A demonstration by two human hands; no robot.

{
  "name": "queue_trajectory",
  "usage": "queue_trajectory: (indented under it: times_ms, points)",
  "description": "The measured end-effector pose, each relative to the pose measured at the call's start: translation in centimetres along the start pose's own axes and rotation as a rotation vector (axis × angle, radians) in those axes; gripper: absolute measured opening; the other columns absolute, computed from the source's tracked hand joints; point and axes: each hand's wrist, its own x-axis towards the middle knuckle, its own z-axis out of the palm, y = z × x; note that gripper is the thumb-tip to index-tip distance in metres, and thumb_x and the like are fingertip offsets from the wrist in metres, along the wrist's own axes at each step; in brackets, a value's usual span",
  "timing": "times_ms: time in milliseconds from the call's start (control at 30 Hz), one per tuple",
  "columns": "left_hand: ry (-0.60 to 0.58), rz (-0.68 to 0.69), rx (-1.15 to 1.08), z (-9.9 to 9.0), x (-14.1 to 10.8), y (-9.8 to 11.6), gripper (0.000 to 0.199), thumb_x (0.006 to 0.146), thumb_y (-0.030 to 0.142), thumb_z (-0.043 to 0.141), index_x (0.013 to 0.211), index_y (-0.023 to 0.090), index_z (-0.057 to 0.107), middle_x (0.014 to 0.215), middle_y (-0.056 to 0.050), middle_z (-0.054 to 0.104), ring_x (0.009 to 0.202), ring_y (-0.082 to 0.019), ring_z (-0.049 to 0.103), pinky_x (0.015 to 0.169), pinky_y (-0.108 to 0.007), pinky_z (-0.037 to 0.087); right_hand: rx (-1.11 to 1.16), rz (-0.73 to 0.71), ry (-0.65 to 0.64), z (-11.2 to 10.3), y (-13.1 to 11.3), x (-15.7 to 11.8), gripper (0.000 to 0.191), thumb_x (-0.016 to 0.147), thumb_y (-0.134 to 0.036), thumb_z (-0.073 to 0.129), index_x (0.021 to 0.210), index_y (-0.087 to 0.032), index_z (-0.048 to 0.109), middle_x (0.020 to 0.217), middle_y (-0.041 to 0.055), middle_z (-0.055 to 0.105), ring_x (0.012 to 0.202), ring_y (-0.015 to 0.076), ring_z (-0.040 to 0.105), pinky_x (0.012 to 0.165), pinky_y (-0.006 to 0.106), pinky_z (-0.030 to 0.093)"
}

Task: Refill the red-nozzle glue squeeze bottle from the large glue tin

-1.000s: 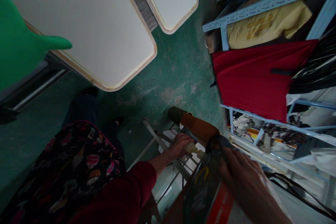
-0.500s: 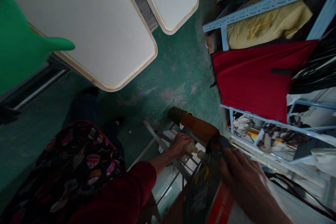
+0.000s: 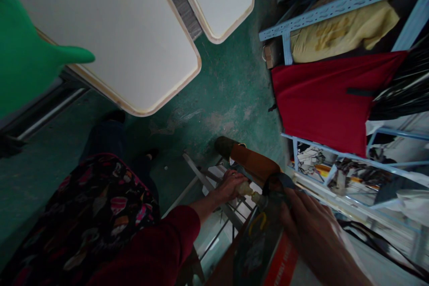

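My left hand, coming out of a dark red sleeve, is closed around a yellowish, translucent piece with a narrow neck. The neck points at a short pale spout at the top of a dark printed package with a yellow curved mark and a red band. Over the package's upper right edge lies my right hand, thumb on the near side and fingers closed on it; the fingertips are partly hidden. A black strap loop rises beside those fingers. The surroundings of both hands are dim.
A grey metal frame and an orange-brown cylindrical thing stand beyond the hands. White table tops fill the upper left, with a green chair back. Blue shelving and a red cloth are at right.
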Motion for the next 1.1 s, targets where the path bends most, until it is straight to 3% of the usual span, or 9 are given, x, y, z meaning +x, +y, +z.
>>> queue_trajectory:
  times_ms: [67, 267, 433, 733, 1100]
  points:
    - [0.005, 0.002, 0.003, 0.00, 0.10, 0.09, 0.046, 0.069, 0.034, 0.057, 0.112, 0.018, 0.057, 0.114, -0.007, 0.060, 0.109, -0.026, 0.048, 0.096, -0.040, 0.033, 0.011, 0.040, 0.013, 0.05, -0.01, 0.00, 0.026, 0.088, -0.026, 0.037, 0.106, -0.012, 0.050, 0.095, 0.0111, 0.061, 0.079, 0.0205, 0.059, 0.061, 0.030, 0.047]
    - [0.007, -0.009, 0.010, -0.04, 0.20, 0.31, 0.045, 0.068, 0.034, 0.059, 0.110, 0.018, 0.059, 0.112, -0.007, 0.060, 0.108, -0.026, 0.048, 0.096, -0.040, 0.032, -0.014, -0.023, -0.053, 0.37, 0.07, -0.24, 0.025, 0.089, -0.022, 0.036, 0.108, -0.012, 0.050, 0.098, 0.0108, 0.062, 0.084, 0.0215, 0.060, 0.064, 0.031, 0.048]
    - [-0.001, -0.009, -0.007, -0.03, 0.20, 0.57, 0.045, 0.069, 0.035, 0.059, 0.110, 0.016, 0.059, 0.111, -0.009, 0.061, 0.109, -0.027, 0.048, 0.097, -0.041, 0.031, -0.005, 0.031, 0.008, 0.26, 0.05, -0.11, 0.027, 0.090, -0.027, 0.036, 0.107, -0.011, 0.050, 0.095, 0.0106, 0.062, 0.081, 0.0205, 0.060, 0.062, 0.031, 0.048]
    - [0.012, -0.009, -0.008, 0.12, 0.31, 0.19, 0.047, 0.069, 0.036, 0.059, 0.112, 0.017, 0.058, 0.113, -0.009, 0.060, 0.108, -0.028, 0.047, 0.095, -0.043, 0.032, 0.011, 0.047, 0.006, 0.22, 0.10, -0.17, 0.027, 0.090, -0.027, 0.034, 0.107, -0.014, 0.049, 0.093, 0.0101, 0.063, 0.077, 0.0195, 0.060, 0.059, 0.029, 0.046]
    - [0.020, -0.002, -0.011, 0.33, 0.01, -0.15, 0.048, 0.070, 0.042, 0.059, 0.112, 0.017, 0.058, 0.112, -0.009, 0.061, 0.108, -0.027, 0.048, 0.095, -0.042, 0.033, -0.016, -0.012, -0.008, 0.27, -0.08, 0.10, 0.023, 0.088, -0.024, 0.037, 0.104, -0.014, 0.050, 0.095, 0.0108, 0.062, 0.079, 0.0214, 0.060, 0.060, 0.031, 0.047]
